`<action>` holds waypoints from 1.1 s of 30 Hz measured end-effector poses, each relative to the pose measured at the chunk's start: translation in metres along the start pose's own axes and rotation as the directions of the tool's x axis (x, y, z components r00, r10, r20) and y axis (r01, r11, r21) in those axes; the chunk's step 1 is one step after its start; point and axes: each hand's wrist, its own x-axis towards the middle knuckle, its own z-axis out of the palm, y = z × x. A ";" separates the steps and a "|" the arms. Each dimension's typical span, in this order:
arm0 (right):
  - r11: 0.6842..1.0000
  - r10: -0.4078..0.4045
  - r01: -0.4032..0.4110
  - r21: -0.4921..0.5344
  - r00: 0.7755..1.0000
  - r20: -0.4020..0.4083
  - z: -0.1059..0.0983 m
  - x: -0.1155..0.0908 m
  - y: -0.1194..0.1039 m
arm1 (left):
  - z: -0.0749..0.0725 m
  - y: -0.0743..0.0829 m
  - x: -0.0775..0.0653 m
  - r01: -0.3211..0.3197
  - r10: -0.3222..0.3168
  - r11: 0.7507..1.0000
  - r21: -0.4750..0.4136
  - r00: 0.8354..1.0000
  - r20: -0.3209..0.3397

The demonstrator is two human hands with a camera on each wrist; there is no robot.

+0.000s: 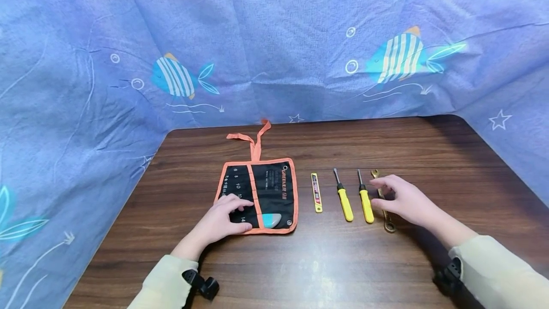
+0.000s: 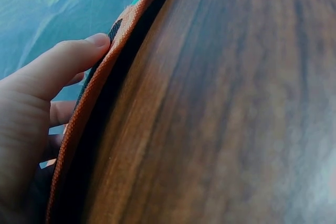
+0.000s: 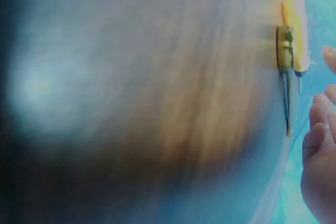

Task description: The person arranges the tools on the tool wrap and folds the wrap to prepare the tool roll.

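My left hand [image 1: 219, 217] rests on the lower left of a black tool pouch [image 1: 272, 180] with orange trim, fingers loosely bent. Its thumb lies at the orange edge [image 2: 97, 85] in the left wrist view. A rounded teal and grey tool end [image 1: 271, 221] sticks out of a pocket. Over a brass-coloured combination wrench [image 1: 389, 225], my right hand [image 1: 406, 200] hovers with thumb and fingers apart, hiding part of the shaft. Just left of it lies a screwdriver [image 1: 366, 205] with a yellow handle. The right wrist view catches the hand [image 3: 321, 145] at its edge.
A second yellow-handled screwdriver [image 1: 345, 204] lies farther left. Between it and the pouch is a flat, yellow-edged labelled strip [image 1: 316, 192]. Orange ties [image 1: 256, 144] stretch from the pouch's top across the wooden table [image 1: 343, 256]. Blue fish-print cloth [image 1: 283, 51] hangs behind.
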 end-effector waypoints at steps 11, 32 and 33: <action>1.000 0.003 -0.003 0.013 1.000 -0.029 -0.004 -0.016 0.015 | 0.000 -0.001 0.001 0.019 -0.019 1.000 -0.005 1.000 0.008; 0.991 -0.126 0.122 -0.046 0.987 -0.103 0.011 -0.039 0.020 | 0.003 -0.003 0.001 0.007 -0.007 1.000 0.010 1.000 0.000; 0.990 -0.138 0.133 -0.052 0.985 -0.106 0.011 -0.040 0.020 | 0.003 -0.003 0.001 0.006 -0.006 1.000 0.012 1.000 0.000</action>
